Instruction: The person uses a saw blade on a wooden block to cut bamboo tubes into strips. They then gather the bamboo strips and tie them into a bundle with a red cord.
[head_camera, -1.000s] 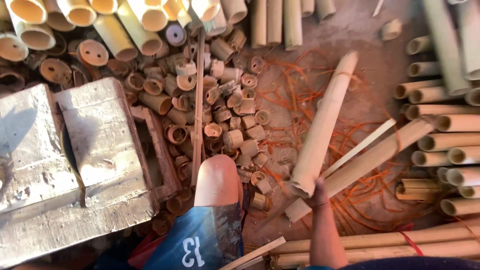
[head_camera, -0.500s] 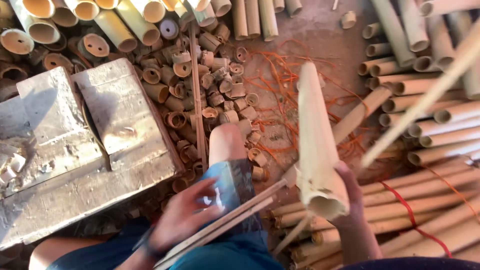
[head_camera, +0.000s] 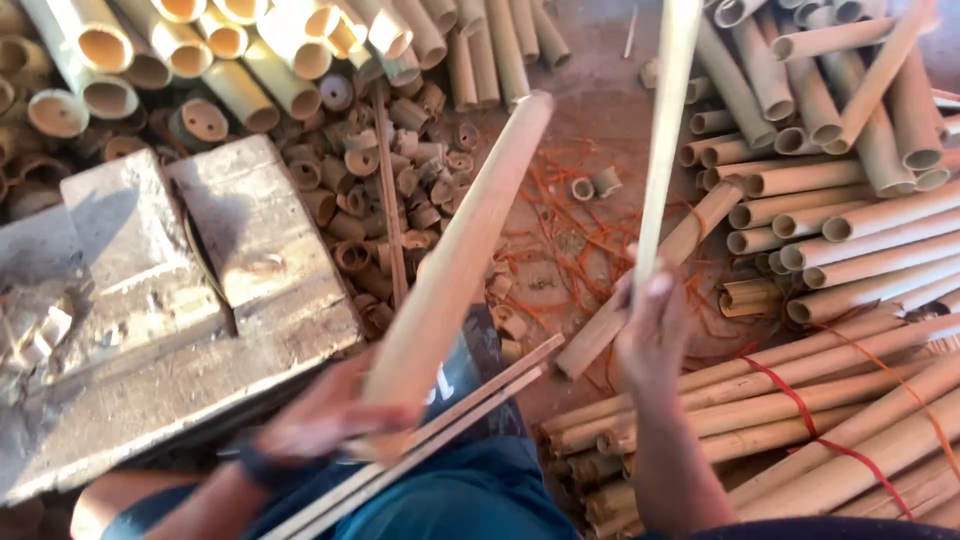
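My left hand (head_camera: 330, 415) is blurred by motion and grips the near end of a thick pale bamboo pole (head_camera: 460, 250) that slants up toward the right. Under that hand, thin bamboo slats (head_camera: 470, 410) lie across my blue-clad lap. My right hand (head_camera: 655, 335) holds a narrow split bamboo strip (head_camera: 665, 120) nearly upright, its top leaving the frame.
A worn wooden block (head_camera: 150, 300) sits at left. Short bamboo rings (head_camera: 370, 160) and cut tubes (head_camera: 100, 50) are heaped behind it. Long poles (head_camera: 850, 240) are stacked at right, some bundles (head_camera: 800, 410) tied with red cord. Orange cord scraps (head_camera: 570, 230) litter the dirt floor.
The thick pole passed from my right hand to my left and now slants left of centre. My right hand rose holding a thin strip upright.
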